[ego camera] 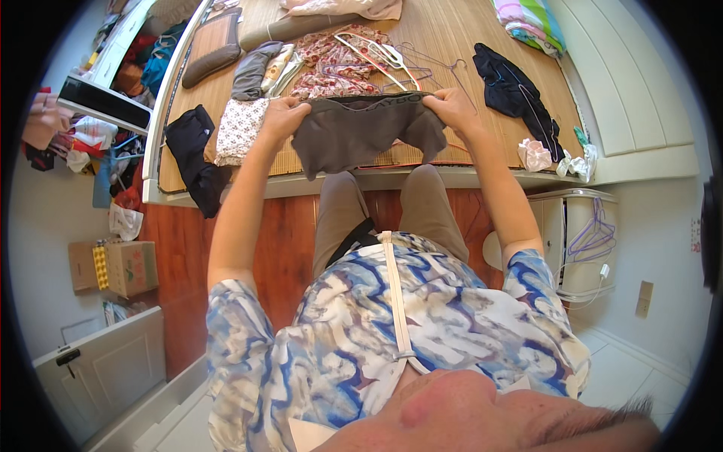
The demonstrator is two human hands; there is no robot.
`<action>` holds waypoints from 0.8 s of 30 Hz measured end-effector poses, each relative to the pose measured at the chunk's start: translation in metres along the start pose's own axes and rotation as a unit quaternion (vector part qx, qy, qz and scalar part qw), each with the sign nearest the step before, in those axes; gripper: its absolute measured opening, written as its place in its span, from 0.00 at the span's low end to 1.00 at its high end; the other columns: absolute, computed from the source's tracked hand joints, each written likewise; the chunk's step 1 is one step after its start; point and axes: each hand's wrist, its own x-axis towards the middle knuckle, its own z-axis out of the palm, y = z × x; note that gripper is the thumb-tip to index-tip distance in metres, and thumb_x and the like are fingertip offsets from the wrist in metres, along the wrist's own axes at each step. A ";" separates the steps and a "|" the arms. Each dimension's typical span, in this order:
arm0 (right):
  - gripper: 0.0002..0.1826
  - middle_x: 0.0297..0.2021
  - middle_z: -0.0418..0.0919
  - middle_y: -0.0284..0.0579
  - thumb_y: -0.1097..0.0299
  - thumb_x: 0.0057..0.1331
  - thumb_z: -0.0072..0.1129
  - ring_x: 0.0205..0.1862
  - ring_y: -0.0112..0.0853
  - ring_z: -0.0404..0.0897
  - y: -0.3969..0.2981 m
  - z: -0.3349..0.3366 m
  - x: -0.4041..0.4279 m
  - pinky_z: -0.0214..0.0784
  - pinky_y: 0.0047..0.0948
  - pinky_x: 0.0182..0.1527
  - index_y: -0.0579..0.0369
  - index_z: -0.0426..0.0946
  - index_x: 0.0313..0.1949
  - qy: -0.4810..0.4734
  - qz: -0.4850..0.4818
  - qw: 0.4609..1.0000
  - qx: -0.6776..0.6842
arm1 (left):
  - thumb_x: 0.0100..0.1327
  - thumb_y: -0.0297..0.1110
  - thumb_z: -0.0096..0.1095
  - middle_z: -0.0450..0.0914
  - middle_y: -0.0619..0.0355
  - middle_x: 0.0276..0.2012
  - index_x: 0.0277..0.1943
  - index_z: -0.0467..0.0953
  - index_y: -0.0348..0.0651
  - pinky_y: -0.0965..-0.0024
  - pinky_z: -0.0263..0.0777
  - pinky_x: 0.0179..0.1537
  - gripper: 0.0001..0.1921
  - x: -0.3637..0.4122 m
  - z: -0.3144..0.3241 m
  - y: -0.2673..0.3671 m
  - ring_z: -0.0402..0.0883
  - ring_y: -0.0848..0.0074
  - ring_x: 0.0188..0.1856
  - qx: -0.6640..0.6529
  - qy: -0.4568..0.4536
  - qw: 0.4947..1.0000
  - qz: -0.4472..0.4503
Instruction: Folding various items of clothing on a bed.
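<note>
A pair of dark grey boxer briefs (367, 133) hangs stretched between my two hands, with writing on its waistband. My left hand (452, 110) grips the right end of the waistband, and my right hand (281, 117) grips the left end. Behind the briefs lie a red floral garment (339, 56) and white and orange plastic hangers (395, 59). Folded clothes, among them a white patterned one (240, 131) and a grey one (254, 70), lie beside my right hand. A black folded garment (195, 152) hangs over the bed's front edge.
The bed (440, 42) has a bamboo mat. Black clothing (517, 93) and a pink scrunchie (534, 155) lie at its right. A brown pillow (212, 48) is at the back left. Purple hangers (593, 231) hang at a cabinet; cardboard boxes (133, 268) stand at the left wall.
</note>
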 end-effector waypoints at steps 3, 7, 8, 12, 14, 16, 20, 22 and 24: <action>0.13 0.16 0.74 0.37 0.63 0.57 0.58 0.15 0.23 0.70 -0.004 0.033 -0.004 0.59 0.26 0.19 0.59 0.79 0.22 -0.022 0.098 0.980 0.174 | 0.55 0.33 0.60 0.71 0.65 0.17 0.20 0.73 0.39 0.76 0.59 0.17 0.11 -0.005 0.030 -0.011 0.67 0.84 0.16 -0.164 -0.004 0.984 -0.068; 0.15 0.19 0.75 0.32 0.64 0.62 0.57 0.17 0.18 0.69 -0.023 0.067 -0.019 0.57 0.21 0.18 0.58 0.78 0.20 -0.103 -0.014 0.993 0.061 | 0.60 0.36 0.62 0.76 0.62 0.22 0.26 0.75 0.40 0.78 0.66 0.20 0.10 -0.032 0.075 -0.003 0.74 0.82 0.22 -0.101 -0.058 0.993 0.019; 0.15 0.19 0.75 0.32 0.64 0.62 0.57 0.17 0.18 0.69 -0.027 0.074 -0.021 0.57 0.21 0.18 0.58 0.78 0.20 -0.102 -0.012 0.993 0.060 | 0.60 0.36 0.63 0.76 0.62 0.21 0.27 0.75 0.39 0.77 0.67 0.21 0.11 -0.043 0.088 0.009 0.74 0.80 0.22 -0.105 -0.055 0.992 0.031; 0.18 0.21 0.75 0.32 0.56 0.65 0.57 0.22 0.18 0.71 -0.065 0.070 -0.029 0.63 0.22 0.24 0.60 0.78 0.27 -0.119 0.007 0.965 0.235 | 0.59 0.34 0.64 0.78 0.58 0.28 0.31 0.75 0.36 0.76 0.70 0.26 0.10 -0.056 0.090 0.035 0.76 0.77 0.23 0.097 0.063 0.957 0.266; 0.20 0.30 0.77 0.33 0.50 0.66 0.57 0.28 0.18 0.73 -0.075 0.060 -0.028 0.64 0.19 0.27 0.58 0.77 0.40 -0.178 0.075 0.922 0.334 | 0.58 0.33 0.65 0.78 0.56 0.33 0.33 0.76 0.35 0.76 0.70 0.27 0.09 -0.063 0.088 0.049 0.77 0.77 0.24 0.081 0.058 0.951 0.292; 0.20 0.30 0.77 0.34 0.51 0.66 0.57 0.29 0.18 0.73 -0.079 0.065 -0.031 0.65 0.18 0.28 0.59 0.78 0.39 -0.186 0.059 0.918 0.346 | 0.57 0.32 0.65 0.79 0.55 0.38 0.36 0.76 0.35 0.76 0.70 0.28 0.10 -0.075 0.093 0.053 0.78 0.76 0.25 0.067 0.053 0.945 0.317; 0.17 0.31 0.77 0.36 0.57 0.64 0.60 0.32 0.20 0.75 -0.065 0.073 -0.029 0.67 0.17 0.33 0.59 0.75 0.40 -0.184 0.057 0.914 0.358 | 0.57 0.29 0.64 0.78 0.54 0.44 0.36 0.75 0.33 0.75 0.73 0.30 0.08 -0.100 0.109 0.049 0.79 0.76 0.29 -0.005 -0.011 0.962 0.273; 0.15 0.32 0.78 0.37 0.60 0.63 0.61 0.33 0.20 0.76 -0.067 0.072 -0.031 0.68 0.17 0.34 0.59 0.75 0.41 -0.160 0.045 0.916 0.364 | 0.63 0.27 0.58 0.79 0.58 0.44 0.40 0.77 0.34 0.80 0.75 0.33 0.06 -0.102 0.105 0.042 0.80 0.82 0.32 -0.108 -0.047 0.960 0.253; 0.13 0.32 0.80 0.39 0.65 0.62 0.61 0.32 0.21 0.77 -0.075 0.063 -0.033 0.69 0.18 0.33 0.60 0.73 0.42 -0.187 -0.007 0.921 0.342 | 0.64 0.27 0.58 0.80 0.57 0.42 0.41 0.77 0.35 0.80 0.75 0.34 0.06 -0.094 0.085 0.031 0.80 0.82 0.33 -0.172 -0.052 0.967 0.182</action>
